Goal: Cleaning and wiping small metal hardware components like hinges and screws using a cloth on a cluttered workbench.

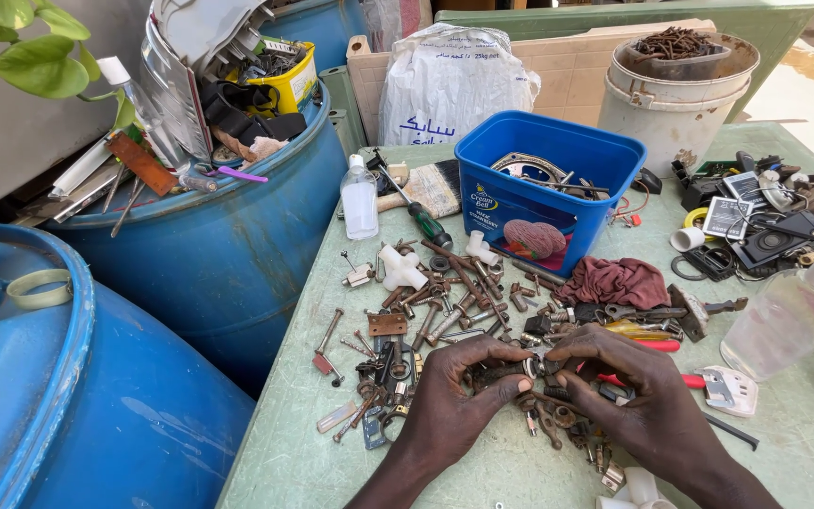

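My left hand (454,401) and my right hand (638,386) meet over a pile of rusty bolts, nuts and screws (445,306) on the green table (294,452). Both hands pinch a small rusty metal piece with a shiny nut (529,368) between their fingertips. Several rusty bolts lie under and around the fingers. A maroon rag (619,280) lies just beyond the right hand. Red-handled pliers (675,363) show partly beneath the right hand.
A blue plastic tub (558,203) with metal parts stands behind the pile. Two blue drums (209,254) (77,405) stand on the left. A white bucket (675,99), a clear bottle (789,316), a small bottle (360,200), a screwdriver (421,219) and black gadgets (765,221) are around.
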